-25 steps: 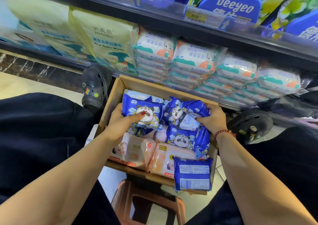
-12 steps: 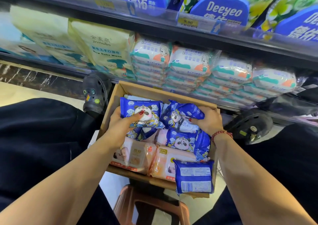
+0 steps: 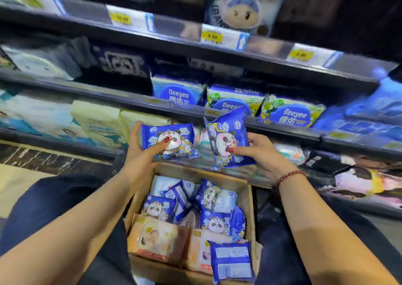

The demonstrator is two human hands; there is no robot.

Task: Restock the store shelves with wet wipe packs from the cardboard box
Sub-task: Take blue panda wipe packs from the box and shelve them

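Observation:
My left hand grips a blue panda wet wipe pack, held level in front of the shelves. My right hand grips a second blue panda pack, tilted upright, its top edge near the shelf rail under the Deeyeo packs. Both packs hang above the open cardboard box between my knees. In the box lie several more blue panda packs and pink baby wipe packs.
Shelf tiers rise ahead, with price tags on the rails. Dark panda packs sit on the tier above the Deeyeo row. Cream wipe bags stand at the left on the lower tier. One blue pack leans at the box's near corner.
Both hands have risen out of the box, each lifting a blue panda pack up to shelf height. My view has tilted upward toward the higher shelves.

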